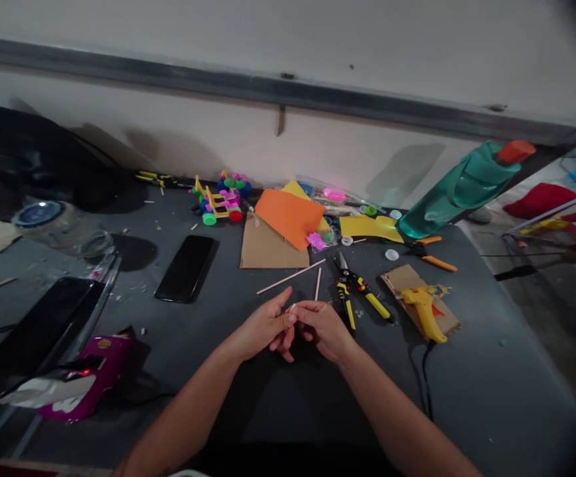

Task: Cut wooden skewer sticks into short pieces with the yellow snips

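My left hand (268,323) and my right hand (322,324) meet above the near middle of the table, their fingertips pinched together. A tiny whitish piece (292,307) shows between the fingertips, too small to name. Just beyond the hands lie a long thin wooden stick (290,277) and a shorter wooden stick (318,283). To the right of my right hand rest yellow-and-black snips (362,291), handles spread. Behind the sticks is a cardboard sheet (268,245) with orange paper (290,215) on top.
A yellow glue gun (424,311) lies on cardboard at right, its cord trailing forward. A leaning teal bottle (451,192) stands behind it. On the left are a black phone (186,268), a clear jar (62,228) and a magenta box (106,377) with a plug. Colourful toy parts (221,202) sit behind.
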Available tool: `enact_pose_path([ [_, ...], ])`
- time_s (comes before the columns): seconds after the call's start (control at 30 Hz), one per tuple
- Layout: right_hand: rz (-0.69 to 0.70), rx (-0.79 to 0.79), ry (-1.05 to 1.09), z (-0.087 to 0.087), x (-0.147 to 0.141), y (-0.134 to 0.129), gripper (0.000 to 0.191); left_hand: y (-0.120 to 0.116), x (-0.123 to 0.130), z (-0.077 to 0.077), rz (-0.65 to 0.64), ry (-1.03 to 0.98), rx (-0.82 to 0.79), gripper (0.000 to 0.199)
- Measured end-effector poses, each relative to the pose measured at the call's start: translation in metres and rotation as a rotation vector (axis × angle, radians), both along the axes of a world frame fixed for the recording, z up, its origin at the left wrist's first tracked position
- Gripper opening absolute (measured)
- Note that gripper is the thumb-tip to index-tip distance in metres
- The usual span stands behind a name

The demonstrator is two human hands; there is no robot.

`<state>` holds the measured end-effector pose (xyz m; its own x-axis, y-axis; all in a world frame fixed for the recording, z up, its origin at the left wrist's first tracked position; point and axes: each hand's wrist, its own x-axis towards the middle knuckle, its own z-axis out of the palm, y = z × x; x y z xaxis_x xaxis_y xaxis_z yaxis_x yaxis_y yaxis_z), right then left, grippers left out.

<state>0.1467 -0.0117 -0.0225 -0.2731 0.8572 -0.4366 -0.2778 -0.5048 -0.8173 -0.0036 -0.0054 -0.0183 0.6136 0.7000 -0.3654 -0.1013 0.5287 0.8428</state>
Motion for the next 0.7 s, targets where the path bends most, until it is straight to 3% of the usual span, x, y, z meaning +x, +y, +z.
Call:
enact_pose_path([
  [0.1,-0.097,-0.013,0.008,0.0006,-0.0041,0.0032,0.021,0.0018,0.0014,-0.0005,0.067,0.001,-0.011,0.07],
  [0.2,-0.233,0.029,-0.004,0.0038,-0.0036,0.0068,0.022,0.0042,0.0016,-0.0014,0.155,0.078,0.014,0.045],
  [0.27,-0.275,0.047,-0.009,0.0053,-0.0019,0.0081,0.022,0.0051,0.0014,-0.0013,0.158,0.119,0.024,0.04],
  [0.53,-0.214,0.161,-0.122,-0.0011,-0.0041,0.004,0.02,0.0035,0.0063,0.0034,0.164,0.206,0.144,0.03],
  [0.7,-0.174,0.208,-0.044,-0.0016,-0.0077,0.0005,0.021,0.0034,0.0028,0.0032,0.162,0.227,0.164,0.028],
])
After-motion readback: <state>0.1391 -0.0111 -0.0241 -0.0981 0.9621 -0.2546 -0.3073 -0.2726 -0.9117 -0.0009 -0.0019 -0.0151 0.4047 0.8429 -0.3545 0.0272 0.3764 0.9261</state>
